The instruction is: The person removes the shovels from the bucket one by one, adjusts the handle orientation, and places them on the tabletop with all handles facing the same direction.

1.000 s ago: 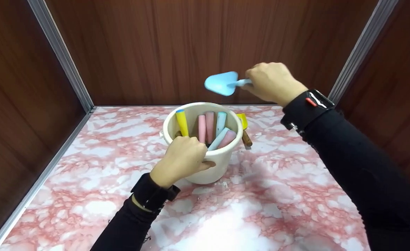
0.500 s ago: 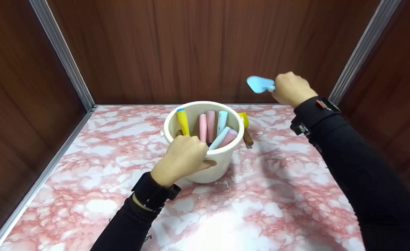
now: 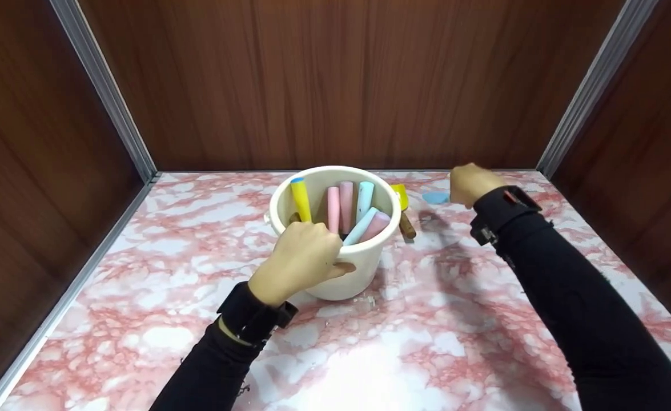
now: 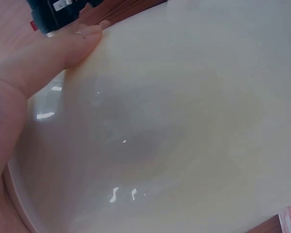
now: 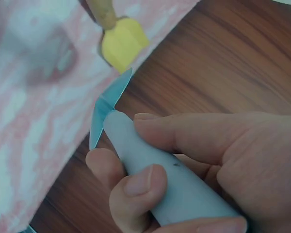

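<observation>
A cream bucket (image 3: 352, 274) stands upright mid-table. My left hand (image 3: 304, 257) grips its near rim, fingers over the edge and thumb outside; the left wrist view shows the thumb (image 4: 63, 51) against the bucket wall. Inside the bucket several tool handles stick up: a yellow handle (image 3: 301, 200) with a blue end, pink handles (image 3: 333, 208) and light blue handles (image 3: 365, 200). Their lower ends are hidden. Right of the bucket, my right hand (image 3: 473, 184) holds a light blue trowel (image 3: 436, 197) by its handle, fingers curled round it as the right wrist view shows.
Beside the bucket's right side lies a small yellow shovel (image 3: 399, 197) with a wooden handle, left of the trowel. Brown wood-grain panels (image 3: 335, 85) wall the pink-and-white marbled table (image 3: 198, 308) at the back and both sides.
My right hand has carried the light blue trowel from above the bucket's right side to the right, then down toward the table. The left hand keeps its grip on the bucket.
</observation>
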Tool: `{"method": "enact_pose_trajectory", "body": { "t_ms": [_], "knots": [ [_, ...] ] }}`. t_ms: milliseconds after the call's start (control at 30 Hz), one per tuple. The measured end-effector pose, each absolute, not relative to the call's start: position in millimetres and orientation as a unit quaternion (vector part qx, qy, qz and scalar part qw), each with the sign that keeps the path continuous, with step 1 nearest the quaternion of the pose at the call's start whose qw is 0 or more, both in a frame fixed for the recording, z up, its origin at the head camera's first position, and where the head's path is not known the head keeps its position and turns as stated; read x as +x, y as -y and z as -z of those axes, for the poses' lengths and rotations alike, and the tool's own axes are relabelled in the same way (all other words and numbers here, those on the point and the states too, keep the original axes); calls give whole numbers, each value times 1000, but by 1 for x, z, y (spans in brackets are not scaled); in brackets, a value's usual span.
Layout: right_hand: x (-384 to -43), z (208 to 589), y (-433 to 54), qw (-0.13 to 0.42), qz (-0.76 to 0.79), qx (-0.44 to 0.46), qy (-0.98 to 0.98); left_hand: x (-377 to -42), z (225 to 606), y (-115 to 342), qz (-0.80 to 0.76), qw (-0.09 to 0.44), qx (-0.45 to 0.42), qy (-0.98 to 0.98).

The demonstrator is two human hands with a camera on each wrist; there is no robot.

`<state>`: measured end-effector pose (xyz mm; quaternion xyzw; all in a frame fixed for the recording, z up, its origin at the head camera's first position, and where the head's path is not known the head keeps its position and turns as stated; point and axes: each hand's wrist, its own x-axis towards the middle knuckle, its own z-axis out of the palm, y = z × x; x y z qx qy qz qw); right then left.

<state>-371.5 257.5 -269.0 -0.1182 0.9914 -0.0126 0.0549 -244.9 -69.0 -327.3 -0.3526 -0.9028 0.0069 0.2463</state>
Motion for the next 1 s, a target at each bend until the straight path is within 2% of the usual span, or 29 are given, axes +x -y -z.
{"method": "enact_pose_trajectory", "body": {
  "t_ms": [200,467,633,867,1000],
  "knots": [
    [-378,293,-263,56,17,-124,-991,-246,327,69,-4,244,-354,903],
    [-385,322,-267,88,37,-91,-991,-245,327,68,1,243,-353,904],
    [-386,335,-267,85,63,-71,-992,-246,327,68,1,242,-351,905],
    [-390,350,-262,126,87,-31,-988,-247,328,68,4,233,-350,907],
    [-388,358,-259,128,81,-35,-988,-247,327,68,3,230,-348,909]
  ]
}}
